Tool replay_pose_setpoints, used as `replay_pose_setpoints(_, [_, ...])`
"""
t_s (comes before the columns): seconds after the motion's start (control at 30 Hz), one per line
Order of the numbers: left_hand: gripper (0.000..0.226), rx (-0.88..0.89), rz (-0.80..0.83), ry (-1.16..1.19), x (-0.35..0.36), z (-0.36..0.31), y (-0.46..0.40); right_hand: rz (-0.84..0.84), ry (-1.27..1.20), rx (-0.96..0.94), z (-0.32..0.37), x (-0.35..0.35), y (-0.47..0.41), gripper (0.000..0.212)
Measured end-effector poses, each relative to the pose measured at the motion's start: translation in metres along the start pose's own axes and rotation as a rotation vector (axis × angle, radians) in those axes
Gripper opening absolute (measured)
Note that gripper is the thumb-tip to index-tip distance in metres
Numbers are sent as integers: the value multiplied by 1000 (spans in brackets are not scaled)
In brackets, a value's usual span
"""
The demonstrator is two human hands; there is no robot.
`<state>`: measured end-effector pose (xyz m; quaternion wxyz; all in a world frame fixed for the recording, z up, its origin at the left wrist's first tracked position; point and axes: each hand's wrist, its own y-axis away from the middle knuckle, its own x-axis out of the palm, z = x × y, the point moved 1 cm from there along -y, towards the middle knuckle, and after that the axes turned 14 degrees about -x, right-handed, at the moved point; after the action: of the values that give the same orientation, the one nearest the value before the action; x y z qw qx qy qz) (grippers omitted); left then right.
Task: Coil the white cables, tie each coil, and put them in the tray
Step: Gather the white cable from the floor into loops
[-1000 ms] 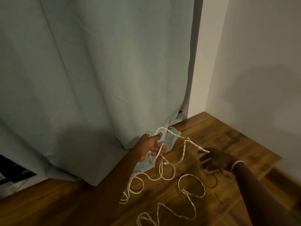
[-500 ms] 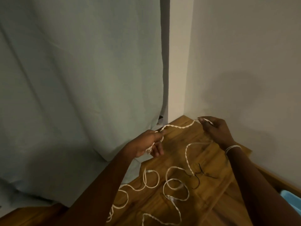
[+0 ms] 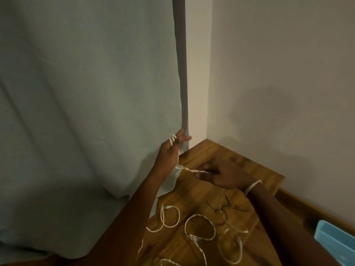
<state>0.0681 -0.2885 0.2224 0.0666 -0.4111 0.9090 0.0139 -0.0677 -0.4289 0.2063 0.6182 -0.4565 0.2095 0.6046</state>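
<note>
While I watch from the head view, the pale blue curtain [image 3: 86, 93] fills everything left of the desk [image 3: 221, 156], its hem draped over the desk's near-left edge. My left hand [image 3: 169, 152] is raised in front of the curtain, just above the desk's far-left corner, fingers spread, with the white cable [image 3: 194, 170] looped over them; its grip is loose, not clenched. From there the twisted cable runs down and rightward, over the desk, into my right hand [image 3: 224, 175], whose grip pinches it between thumb and fingers. A white band [image 3: 252, 187] circles that wrist. More loose loops of white cable lie on the desk below the hands, toward its near edge. Thin black ties [image 3: 224, 208] lie on the desk just right of those loops. Well right of the desk, at the frame's lower corner, sits the blue tray [image 3: 338, 240], only partly visible.
</note>
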Motion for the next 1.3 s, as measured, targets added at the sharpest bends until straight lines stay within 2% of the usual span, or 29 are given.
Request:
replay_pose_setpoints(0.03, [39, -5, 0, -203, 4, 6, 3, -11, 63, -40, 6, -10, -2, 21])
replay_pose_setpoints(0.07, [42, -26, 35, -308, 8, 9, 7, -44, 111, -82, 9, -20, -5, 18])
replay_pose_setpoints(0.17, [49, -117, 243, -332, 17, 10, 16, -158, 148, -127, 13, -45, -14, 9])
replay_pose_setpoints(0.2, [49, -171, 319, -279, 17, 8, 16, -217, 109, -111, 12, -50, -15, 13])
replay_pose_setpoints(0.27, [50, -293, 541, 65, 14, 9, 17, -338, -37, -97, 8, -53, -14, 22])
replay_pose_setpoints(0.33, [48, -415, 821, 569, 12, 5, 24, -427, -306, -94, 5, -46, -13, 22])
replay_pose_setpoints(0.4, [41, -387, 995, 926, 13, -8, 33, -454, -575, -73, 5, -29, -13, 18])
replay_pose_setpoints(0.43, [38, -308, 996, 985, 15, -16, 37, -438, -667, -47, 7, -17, -13, 18])
replay_pose_setpoints(0.5, [31, -182, 835, 957, 12, -27, 39, -335, -756, 15, 14, 9, -10, 20])
replay_pose_setpoints(0.6, [41, -118, 675, 929, 0, -39, 29, -20, -867, 155, 27, 38, -3, 17])
replay_pose_setpoints(0.63, [41, -90, 571, 836, -5, -38, 23, 92, -823, 178, 28, 43, -2, 17])
replay_pose_setpoints(0.67, [40, -65, 416, 650, -12, -34, 18, 184, -653, 149, 29, 45, -2, 17])
replay_pose_setpoints(0.73, [37, -8, 84, 75, -20, -22, 11, 338, -247, 52, 28, 42, -3, 9])
replay_pose_setpoints(0.77, [35, 22, -4, -206, -21, -14, 10, 364, -111, 28, 32, 36, -4, 4])
replay_pose_setpoints(0.83, [33, 55, 20, -589, -19, 3, 14, 258, 67, -25, 40, 14, -10, 3])
replay_pose_setpoints(0.9, [39, -1, 113, -653, -17, 18, 21, 39, 122, -119, 40, -12, -20, 5])
replay_pose_setpoints(0.97, [38, -147, 235, -456, -19, 24, 24, -119, 26, -170, 34, -30, -29, 11])
replay_pose_setpoints(1.07, [52, -385, 636, 441, -16, 14, 32, -327, -331, -134, 20, -26, -35, 5])
replay_pose_setpoints(1.1, [56, -400, 718, 635, -14, 9, 34, -373, -430, -120, 19, -19, -36, 5])
replay_pose_setpoints(1.13, [52, -360, 740, 739, -11, 4, 36, -402, -526, -99, 20, -12, -35, 7])
replay_pose_setpoints(1.2, [39, -238, 666, 895, -7, -13, 43, -383, -660, -16, 17, 9, -33, 16])
replay_pose_setpoints(1.27, [33, -179, 510, 994, -10, -27, 40, -211, -691, 60, 13, 33, -28, 20])
replay_pose_setpoints(1.3, [31, -149, 465, 973, -13, -31, 36, -81, -718, 96, 11, 46, -25, 20])
